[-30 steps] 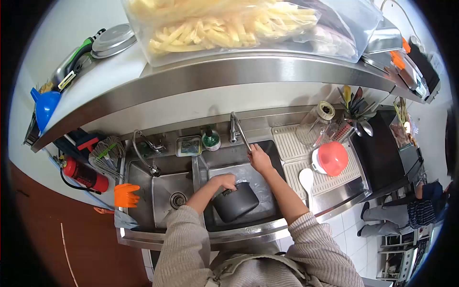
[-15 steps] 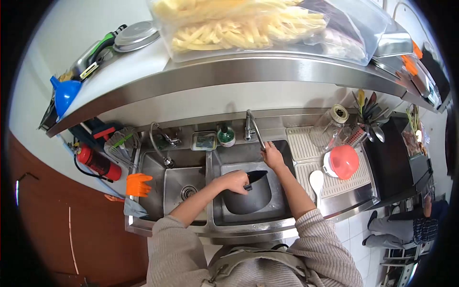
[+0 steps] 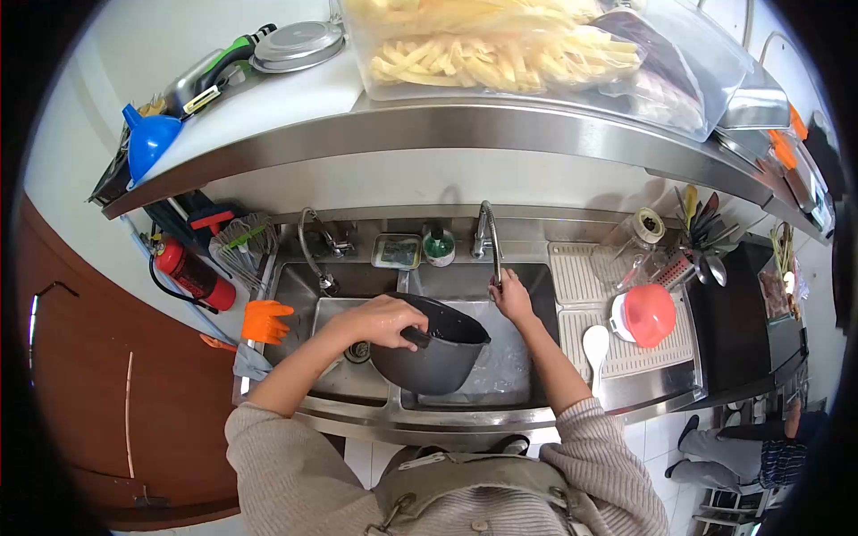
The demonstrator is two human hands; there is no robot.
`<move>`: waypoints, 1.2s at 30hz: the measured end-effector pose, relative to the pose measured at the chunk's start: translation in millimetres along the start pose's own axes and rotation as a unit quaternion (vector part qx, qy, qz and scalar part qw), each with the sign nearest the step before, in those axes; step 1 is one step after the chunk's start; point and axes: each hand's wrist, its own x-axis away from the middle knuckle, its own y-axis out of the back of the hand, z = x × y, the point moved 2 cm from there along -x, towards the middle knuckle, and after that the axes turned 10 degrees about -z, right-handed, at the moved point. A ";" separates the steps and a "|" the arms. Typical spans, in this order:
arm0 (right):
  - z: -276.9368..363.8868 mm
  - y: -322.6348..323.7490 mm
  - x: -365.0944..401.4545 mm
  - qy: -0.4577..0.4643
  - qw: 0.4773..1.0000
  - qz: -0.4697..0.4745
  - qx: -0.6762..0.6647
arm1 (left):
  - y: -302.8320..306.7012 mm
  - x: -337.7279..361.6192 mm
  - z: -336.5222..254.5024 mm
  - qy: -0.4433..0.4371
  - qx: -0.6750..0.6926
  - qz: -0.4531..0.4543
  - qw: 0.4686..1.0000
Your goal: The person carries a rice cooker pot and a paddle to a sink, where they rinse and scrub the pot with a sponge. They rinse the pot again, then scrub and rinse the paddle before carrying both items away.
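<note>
One dark pot point(image 3: 429, 362) overlaps the sink's point(image 3: 500, 418) divider and right basin, its handle clasped by the left hand point(image 3: 389, 322). Right hand point(image 3: 511, 297): fingers closed around the faucet point(image 3: 487, 223), near that basin's back edge. White spoon point(image 3: 596, 344) farther right.

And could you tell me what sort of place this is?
Probably a working kitchen, perhaps a commercial one: there is a double steel sink with a dark pot over it, a ribbed drainboard, and bagged cut fries on the shelf above.
</note>
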 end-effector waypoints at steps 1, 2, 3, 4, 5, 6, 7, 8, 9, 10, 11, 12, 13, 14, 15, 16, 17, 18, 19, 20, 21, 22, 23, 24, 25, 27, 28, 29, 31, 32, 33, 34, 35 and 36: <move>3.2 -0.3 2.1 -0.001 1.000 0.002 -0.001 | -0.9 6.1 -1.7 0.002 0.001 0.001 1.000; 6.2 -0.9 5.7 0.001 1.000 0.009 -0.005 | -1.9 12.0 -4.0 -0.017 -0.022 0.006 1.000; 11.4 1.0 11.1 0.001 1.000 0.017 -0.008 | -3.4 18.3 -6.8 -0.036 -0.043 0.012 0.998; 15.6 3.5 15.6 -0.002 1.000 0.022 -0.008 | -3.7 25.5 -10.1 -0.032 -0.050 0.014 0.998; 19.4 6.5 17.1 -0.007 1.000 0.019 -0.017 | -3.9 32.2 -11.5 -0.030 -0.045 0.016 0.998; 22.8 8.9 18.2 -0.011 0.999 0.016 -0.026 | -3.7 38.8 -12.8 -0.048 -0.057 0.005 0.997; 26.0 11.1 18.5 -0.014 0.999 0.020 -0.027 | -4.5 45.4 -12.9 -0.065 -0.069 -0.006 0.995; 28.9 14.4 17.9 -0.019 0.999 0.020 -0.030 | -7.5 52.7 -12.2 -0.064 -0.066 -0.003 0.996; 27.8 15.1 18.6 -0.023 0.999 0.019 -0.032 | -11.3 60.7 -12.5 -0.071 -0.087 -0.014 0.994; 25.3 12.5 19.4 -0.006 0.999 -0.007 -0.033 | -14.9 67.9 -13.3 -0.078 -0.109 -0.027 0.991; 23.4 11.4 20.3 -0.006 0.999 -0.005 -0.032 | -19.1 74.8 -14.9 -0.078 -0.107 -0.026 0.991; 25.2 13.0 20.3 -0.004 0.999 -0.011 -0.038 | -24.2 82.5 -18.1 -0.081 -0.128 -0.042 0.988; 27.6 14.3 20.4 -0.001 0.999 -0.016 -0.044 | -29.6 91.0 -21.4 -0.084 -0.150 -0.057 0.984; 29.7 15.7 20.9 -0.008 0.999 -0.015 -0.034 | -36.8 99.7 -23.3 -0.100 -0.182 -0.072 0.975; 30.2 15.6 22.7 -0.006 0.999 -0.012 -0.035 | -48.6 109.1 -22.4 -0.097 -0.182 -0.073 0.976; 29.5 16.2 23.6 -0.012 0.998 -0.016 -0.051 | -59.8 118.0 -21.5 -0.105 -0.208 -0.094 0.968; 29.1 16.6 23.6 -0.017 0.997 -0.019 -0.067 | -67.4 126.6 -19.1 -0.114 -0.234 -0.114 0.959; 28.5 17.9 24.4 -0.020 0.997 -0.013 -0.072 | -68.1 133.4 -19.5 -0.094 -0.227 -0.129 0.961; 27.6 18.6 24.3 -0.018 0.997 -0.009 -0.073 | -70.5 139.2 -18.1 -0.090 -0.225 -0.130 0.961; 27.1 20.0 24.0 -0.003 0.997 -0.015 -0.069 | -74.2 144.8 -15.9 -0.080 -0.229 -0.142 0.960; 29.5 21.8 22.8 0.014 0.998 -0.021 -0.066 | -76.3 148.3 -15.1 -0.069 -0.234 -0.155 0.957; 31.3 25.4 22.4 -0.019 0.997 0.013 -0.079 | -78.9 150.7 -15.2 -0.066 -0.233 -0.157 0.957; 31.8 25.5 21.7 -0.015 0.997 0.016 -0.080 | -79.9 152.5 -15.5 -0.062 -0.239 -0.170 0.954; 30.8 25.1 21.1 -0.037 0.990 0.035 -0.130 | -80.3 154.3 -15.5 -0.058 -0.246 -0.182 0.950; 29.5 24.8 21.0 -0.059 0.981 0.054 -0.179 | -81.4 157.5 -13.0 -0.055 -0.247 -0.184 0.950; 27.7 26.9 22.3 -0.067 0.974 0.075 -0.203 | -83.2 165.3 -6.3 -0.038 -0.274 -0.201 0.940; 27.1 27.7 22.7 -0.077 0.969 0.088 -0.217 | -84.9 167.5 -4.6 -0.034 -0.274 -0.203 0.940; 26.9 27.6 22.0 -0.088 0.964 0.100 -0.232 | -86.1 169.5 -2.7 -0.025 -0.264 -0.202 0.943; 26.8 27.6 20.0 -0.078 0.962 0.101 -0.242 | -83.2 167.6 -1.5 -0.015 -0.255 -0.201 0.946; 26.2 28.1 20.2 -0.071 0.960 0.101 -0.251 | -83.1 160.7 -2.1 -0.047 -0.234 -0.198 0.951; 26.4 29.8 19.6 -0.072 0.960 0.101 -0.250 | -80.8 150.5 -3.9 -0.080 -0.213 -0.195 0.954; 27.3 32.5 18.1 -0.077 0.959 0.114 -0.248 | -70.1 136.4 -12.7 -0.106 -0.198 -0.178 0.958; 27.9 35.9 16.3 -0.082 0.957 0.124 -0.247 | -67.4 122.5 -12.7 -0.108 -0.199 -0.178 0.958; 30.4 41.3 13.8 -0.082 0.958 0.120 -0.247 | -67.3 108.6 -13.0 -0.158 -0.209 -0.139 0.955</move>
